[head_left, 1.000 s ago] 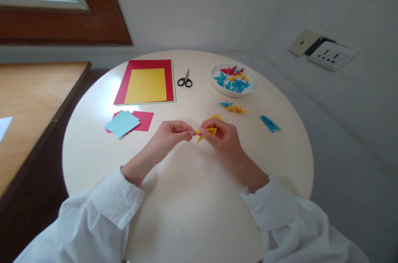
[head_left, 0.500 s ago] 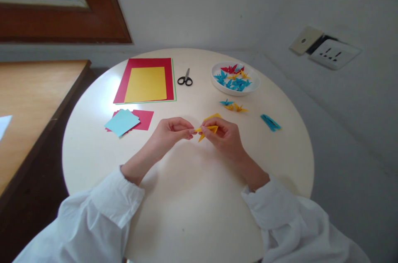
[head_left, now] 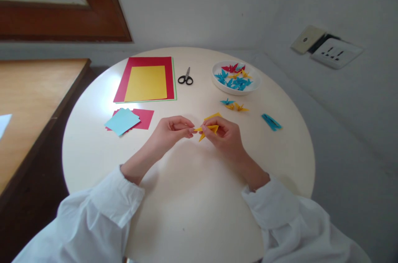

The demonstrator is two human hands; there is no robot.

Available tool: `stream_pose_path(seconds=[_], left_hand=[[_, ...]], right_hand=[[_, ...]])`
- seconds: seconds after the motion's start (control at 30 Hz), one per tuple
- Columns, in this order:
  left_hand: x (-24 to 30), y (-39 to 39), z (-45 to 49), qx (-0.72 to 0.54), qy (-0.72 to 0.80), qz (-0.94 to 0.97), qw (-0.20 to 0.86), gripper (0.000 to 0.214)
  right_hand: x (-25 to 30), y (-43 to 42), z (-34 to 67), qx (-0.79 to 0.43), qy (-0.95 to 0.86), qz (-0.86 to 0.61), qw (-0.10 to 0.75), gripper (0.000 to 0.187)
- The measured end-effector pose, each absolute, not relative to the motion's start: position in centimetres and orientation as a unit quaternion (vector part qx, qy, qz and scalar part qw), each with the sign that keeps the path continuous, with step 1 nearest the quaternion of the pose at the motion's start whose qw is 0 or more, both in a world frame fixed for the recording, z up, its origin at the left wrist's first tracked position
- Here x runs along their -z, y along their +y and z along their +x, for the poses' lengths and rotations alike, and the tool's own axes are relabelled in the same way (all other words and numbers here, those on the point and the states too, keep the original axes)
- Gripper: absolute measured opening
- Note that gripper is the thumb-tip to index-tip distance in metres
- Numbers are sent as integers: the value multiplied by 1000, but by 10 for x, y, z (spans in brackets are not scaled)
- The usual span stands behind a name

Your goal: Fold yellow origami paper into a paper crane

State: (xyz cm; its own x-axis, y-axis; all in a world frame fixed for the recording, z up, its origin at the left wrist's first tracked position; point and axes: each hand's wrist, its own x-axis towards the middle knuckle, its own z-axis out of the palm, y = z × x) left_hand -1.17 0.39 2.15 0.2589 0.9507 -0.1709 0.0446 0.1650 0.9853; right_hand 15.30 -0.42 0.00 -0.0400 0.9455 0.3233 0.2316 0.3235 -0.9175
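Observation:
Between my two hands, above the middle of the table, is a yellow origami crane with pointed folds. My left hand pinches its thin left tip between thumb and fingertips. My right hand is closed around its wider body, with the thumb on the near side, so part of the paper is hidden. Another piece of yellow paper shows just behind my right fingers. Beyond that hand, one blue crane and two yellow cranes rest on the table.
A white round dish at the back right holds several red, blue and yellow cranes. Scissors lie left of it, beside large red and yellow sheets. Small light-blue squares lie over pink ones at left. Folded blue strips are at right.
My hands and the yellow crane stay almost in place, with the same grip. The whole view has shifted very slightly.

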Motion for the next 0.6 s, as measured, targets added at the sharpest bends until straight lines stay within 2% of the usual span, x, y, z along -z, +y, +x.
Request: stream_pose_path(seconds=[0.6], left_hand=[[-27,3,-10,-380,490,537,572,6]], right_hand=[[2,-4,152,-348,-624,-482,507,11]])
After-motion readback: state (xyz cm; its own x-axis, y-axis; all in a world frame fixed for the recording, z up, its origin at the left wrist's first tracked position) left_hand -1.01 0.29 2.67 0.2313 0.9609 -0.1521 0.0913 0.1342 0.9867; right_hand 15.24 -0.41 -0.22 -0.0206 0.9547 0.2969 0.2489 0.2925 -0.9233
